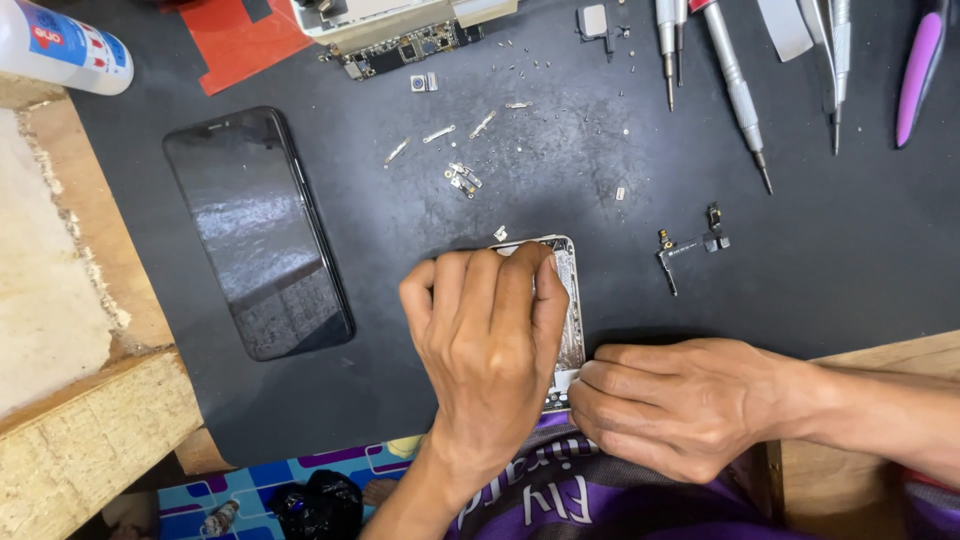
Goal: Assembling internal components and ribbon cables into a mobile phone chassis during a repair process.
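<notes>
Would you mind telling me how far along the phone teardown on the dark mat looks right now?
Done: the black glass screen panel lies detached, a green circuit board is out, and tiny silver screws and brackets are scattered on the dark mat. In hand: the left hand and right hand press on the silver metal phone frame. What remains inside is hidden.

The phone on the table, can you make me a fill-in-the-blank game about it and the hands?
1. Both hands, the left hand and the right hand, rest on an opened phone frame on the ____ mat.
2. The dark phone screen lies to the ____ of the hands.
3. The screwdrivers lie along the ____ edge of the picture.
4. The tool with the ____ handle lies at the far right.

Missing words: black; left; top; purple
</notes>
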